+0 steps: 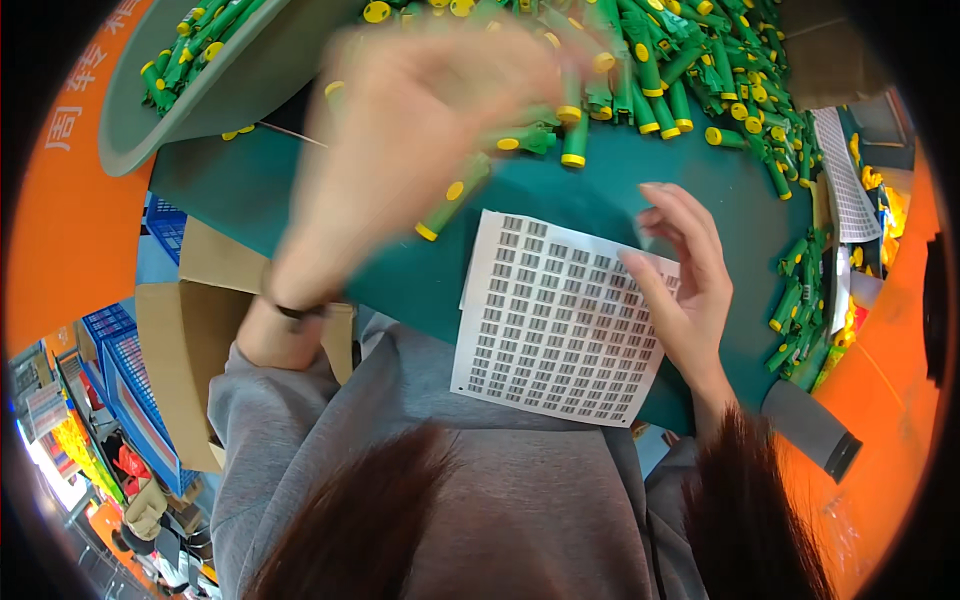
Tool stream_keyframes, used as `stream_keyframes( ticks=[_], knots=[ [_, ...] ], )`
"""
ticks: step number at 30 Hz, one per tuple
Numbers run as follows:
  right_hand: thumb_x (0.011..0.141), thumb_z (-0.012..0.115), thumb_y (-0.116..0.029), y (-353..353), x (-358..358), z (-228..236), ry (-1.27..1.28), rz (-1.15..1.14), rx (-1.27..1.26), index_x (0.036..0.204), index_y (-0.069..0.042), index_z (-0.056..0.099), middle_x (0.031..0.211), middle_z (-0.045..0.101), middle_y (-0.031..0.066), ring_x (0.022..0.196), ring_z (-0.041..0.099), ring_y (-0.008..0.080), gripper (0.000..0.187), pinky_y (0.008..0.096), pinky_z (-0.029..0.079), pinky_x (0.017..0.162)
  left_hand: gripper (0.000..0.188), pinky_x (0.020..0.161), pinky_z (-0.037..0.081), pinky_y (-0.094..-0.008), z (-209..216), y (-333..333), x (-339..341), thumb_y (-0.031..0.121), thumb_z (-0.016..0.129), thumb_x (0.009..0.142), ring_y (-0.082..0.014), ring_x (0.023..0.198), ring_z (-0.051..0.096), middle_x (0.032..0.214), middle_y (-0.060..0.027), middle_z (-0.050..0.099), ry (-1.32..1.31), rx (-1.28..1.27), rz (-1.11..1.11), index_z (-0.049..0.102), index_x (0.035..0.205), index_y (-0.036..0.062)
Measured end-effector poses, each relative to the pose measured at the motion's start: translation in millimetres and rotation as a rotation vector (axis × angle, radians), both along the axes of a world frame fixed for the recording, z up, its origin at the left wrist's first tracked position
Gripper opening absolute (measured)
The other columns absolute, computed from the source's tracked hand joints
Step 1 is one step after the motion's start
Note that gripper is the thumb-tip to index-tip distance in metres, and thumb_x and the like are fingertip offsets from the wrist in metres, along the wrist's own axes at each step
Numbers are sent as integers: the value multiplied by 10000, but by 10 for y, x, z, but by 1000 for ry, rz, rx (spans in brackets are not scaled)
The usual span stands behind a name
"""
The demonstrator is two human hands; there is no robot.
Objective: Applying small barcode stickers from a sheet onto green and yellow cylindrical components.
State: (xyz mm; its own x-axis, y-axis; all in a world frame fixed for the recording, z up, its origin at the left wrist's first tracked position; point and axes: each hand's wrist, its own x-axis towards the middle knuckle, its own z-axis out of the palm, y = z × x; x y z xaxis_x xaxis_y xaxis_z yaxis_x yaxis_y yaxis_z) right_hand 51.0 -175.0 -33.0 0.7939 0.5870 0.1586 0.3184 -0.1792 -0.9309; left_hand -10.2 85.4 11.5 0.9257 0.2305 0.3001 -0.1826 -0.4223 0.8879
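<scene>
My left hand (425, 110) is smeared by motion over the near edge of the pile of green plastic tubes (690, 70) with yellow ends. Its fingers are too blurred to show whether they hold anything. One green tube (455, 200) lies apart, just below that hand. A white sheet of small printed labels (560, 320) rests at the table's near edge, in front of my body. Over the sheet's upper right corner is my right hand (695, 270), fingers curled toward the thumb. A small pale piece shows between the fingertips, too small to make out.
A grey-green tub (200, 120) holding more tubes leans in at the upper left. The dark green table (620, 185) carries more green pieces (792, 300) along its right side. A grey cylinder (810, 430) lies at lower right. Cardboard boxes (165, 350) and blue crates (130, 360) stand left.
</scene>
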Motion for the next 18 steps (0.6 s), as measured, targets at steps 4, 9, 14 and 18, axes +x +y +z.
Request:
stream_keyframes(
  ticks=[4, 9, 14, 18],
  knots=[
    [867, 755, -132, 127, 21, 64, -318, 220, -418, 1135, -64, 718, 1084, 700, 86, 1076, 600, 256, 279, 400, 449, 976, 365, 898, 500, -266, 528, 1008, -168, 252, 503, 1084, -138, 957, 643, 1040, -80, 710, -356, 587, 762, 681, 1152, -59],
    [861, 766, -146, 142, 50, -168, -289, 232, -398, 968, -61, 769, 936, 722, 31, 971, 610, 189, 137, 336, 396, 972, 269, 884, 523, -368, -162, 191, -346, 66, 755, 843, -292, 977, 664, 1025, -87, 708, -371, 801, 54, 729, 1110, 91],
    [876, 748, -105, 120, 38, -225, -234, 181, -343, 941, -57, 774, 899, 717, 25, 908, 586, 177, 86, 324, 388, 920, 307, 819, 502, -371, -748, -296, -532, 207, 834, 771, -252, 988, 623, 1064, -24, 682, -100, 633, -80, 758, 1053, 112],
    [878, 742, -90, 126, 27, -245, -243, 158, -336, 941, -57, 773, 896, 715, 20, 895, 573, 173, 77, 325, 386, 910, 310, 820, 483, -357, -780, -333, -546, 187, 844, 754, -229, 979, 613, 1043, -1, 690, -98, 579, -42, 766, 1045, 114]
  ],
)
